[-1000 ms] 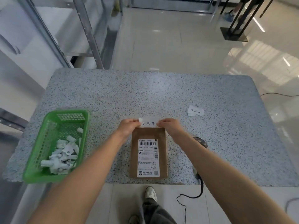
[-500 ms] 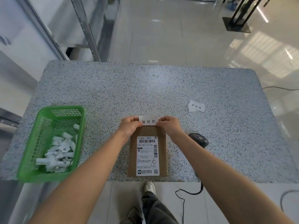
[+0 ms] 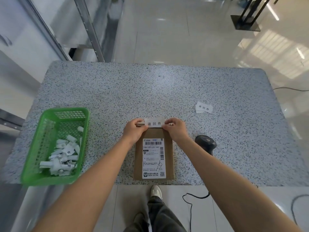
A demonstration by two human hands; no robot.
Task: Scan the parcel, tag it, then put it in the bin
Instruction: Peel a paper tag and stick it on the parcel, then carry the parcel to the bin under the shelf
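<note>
A flat brown parcel (image 3: 168, 148) with a white shipping label (image 3: 153, 158) lies at the near edge of the speckled table (image 3: 150, 91). A white tag (image 3: 154, 123) printed with black characters is stretched just above the parcel's far edge. My left hand (image 3: 133, 131) pinches the tag's left end and my right hand (image 3: 174, 130) pinches its right end. Both hands hover over the parcel's far corners and hide them. A black handheld scanner (image 3: 206, 144) lies on the table right of the parcel.
A green plastic basket (image 3: 40, 164) holding several crumpled white paper strips sits at the table's left front. A small stack of spare tags (image 3: 204, 108) lies to the right. The scanner's cable (image 3: 190, 203) hangs off the near edge. My shoes show below.
The hands and tag have stayed over the parcel's far edge; only the camera has shifted slightly, so the whole scene sits a little differently in view.
</note>
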